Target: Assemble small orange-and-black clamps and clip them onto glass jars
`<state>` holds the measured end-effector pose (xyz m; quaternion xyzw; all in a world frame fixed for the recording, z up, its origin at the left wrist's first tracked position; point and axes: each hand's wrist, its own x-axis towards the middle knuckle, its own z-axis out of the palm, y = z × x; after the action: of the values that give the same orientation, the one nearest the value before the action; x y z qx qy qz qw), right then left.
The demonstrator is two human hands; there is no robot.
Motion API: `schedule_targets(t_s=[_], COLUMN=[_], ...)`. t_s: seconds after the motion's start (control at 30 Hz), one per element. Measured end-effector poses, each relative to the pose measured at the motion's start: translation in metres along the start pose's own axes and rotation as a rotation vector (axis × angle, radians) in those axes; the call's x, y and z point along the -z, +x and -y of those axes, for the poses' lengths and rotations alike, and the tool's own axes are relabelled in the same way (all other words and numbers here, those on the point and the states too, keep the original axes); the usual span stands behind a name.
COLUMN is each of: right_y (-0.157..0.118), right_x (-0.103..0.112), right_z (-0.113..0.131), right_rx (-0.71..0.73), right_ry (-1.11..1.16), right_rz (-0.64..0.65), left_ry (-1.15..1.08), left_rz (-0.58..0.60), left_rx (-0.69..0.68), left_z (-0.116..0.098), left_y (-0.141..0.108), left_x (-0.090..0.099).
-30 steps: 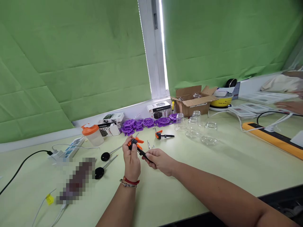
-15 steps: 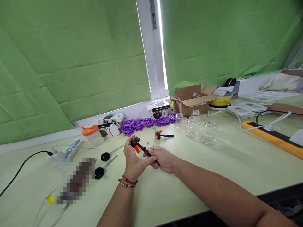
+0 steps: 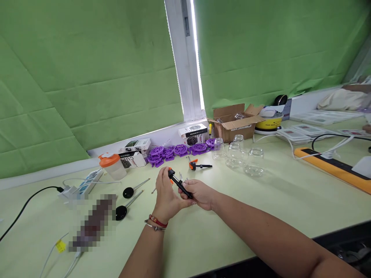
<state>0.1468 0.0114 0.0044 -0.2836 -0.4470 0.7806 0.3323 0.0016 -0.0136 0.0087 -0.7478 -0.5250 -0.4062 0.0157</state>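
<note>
My left hand (image 3: 166, 197) is closed around the head of a black-and-orange tool (image 3: 175, 178), fingers behind it. The tool has a dark head, a slim shaft and a thicker black end; its exact kind is unclear. Wrapped round that lower end is my right hand (image 3: 201, 194), close to the left thumb. The tool slants down to the right just above the table. Behind the hands lies a similar black-and-orange tool (image 3: 197, 165). Small metal rods (image 3: 181, 176) show partly beside the fingers. Two black discs with metal stems (image 3: 128, 192) lie to the left.
Clear glass jars (image 3: 233, 156) stand right of the tools, before an open cardboard box (image 3: 238, 129). Purple plastic parts (image 3: 181, 150) line the back. An orange-lidded cup (image 3: 110, 164) and cables are at left. An orange power strip (image 3: 327, 166) lies at right, near another person's hand (image 3: 367, 128).
The held tool has turned steeper and shifted slightly right. My left fingers now cover more of its orange part, and its shaft shows more. Another person's hand has appeared at the far right.
</note>
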Motion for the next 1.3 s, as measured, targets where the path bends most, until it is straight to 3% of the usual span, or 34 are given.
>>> schedule_targets(t_s=[0.47,0.8,1.07,1.3], right_y=[-0.005,0.002,0.001,-0.001], right_x=[-0.004,0.007,0.009,0.005], right_z=[0.006,0.002,0.003,0.008], right_rx=[-0.046,-0.039,-0.083,-0.107], right_ry=[0.087,0.083,0.102,0.145], right_rz=[-0.057,-0.008,-0.018,-0.064], left_ry=[0.030,-0.008,-0.086,-0.050], left_rz=[-0.038,0.050,-0.027,-0.043], left_rx=[0.010,0.024,0.090,0.064], left_z=[-0.008,0.005,-0.003,-0.007], left_y=[-0.003,-0.004,-0.004,-0.005], left_x=[-0.006,-0.009,-0.010,-0.014])
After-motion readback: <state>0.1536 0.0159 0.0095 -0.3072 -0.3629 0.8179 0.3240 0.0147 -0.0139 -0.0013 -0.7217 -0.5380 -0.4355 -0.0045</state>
